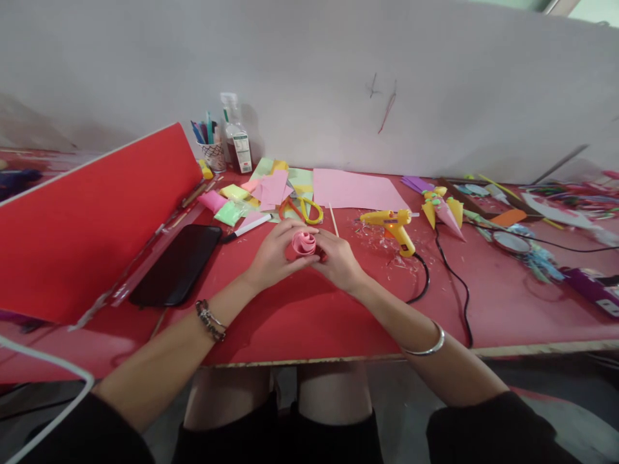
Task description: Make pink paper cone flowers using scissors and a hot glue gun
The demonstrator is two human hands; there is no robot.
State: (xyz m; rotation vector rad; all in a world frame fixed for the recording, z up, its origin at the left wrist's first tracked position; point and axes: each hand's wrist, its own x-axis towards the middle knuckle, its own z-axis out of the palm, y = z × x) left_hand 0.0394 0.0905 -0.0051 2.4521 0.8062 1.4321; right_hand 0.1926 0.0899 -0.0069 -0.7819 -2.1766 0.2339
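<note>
Between my two hands, just above the red table, is a pink rolled paper flower (304, 243) with its spiral top facing up. My left hand (276, 252) curls around its left side, thumb in front and fingers behind. From the right, my right hand (340, 259) closes on it, the fingertips of both hands meeting. Its underside is hidden by my hands. Beyond my fingers lie yellow-handled scissors (312, 211) and a thin pale stick (333, 219). A yellow hot glue gun (394, 231) rests to the right of my right hand.
A black phone (178, 265) and a tilted red board (106, 219) are at left. Behind are a marker (247, 227), coloured paper scraps (273, 188), a pink sheet (358, 188), a bottle (238, 138) and a pen cup (213, 156). A paper-cone craft (443, 211) and black cord (454, 277) lie right.
</note>
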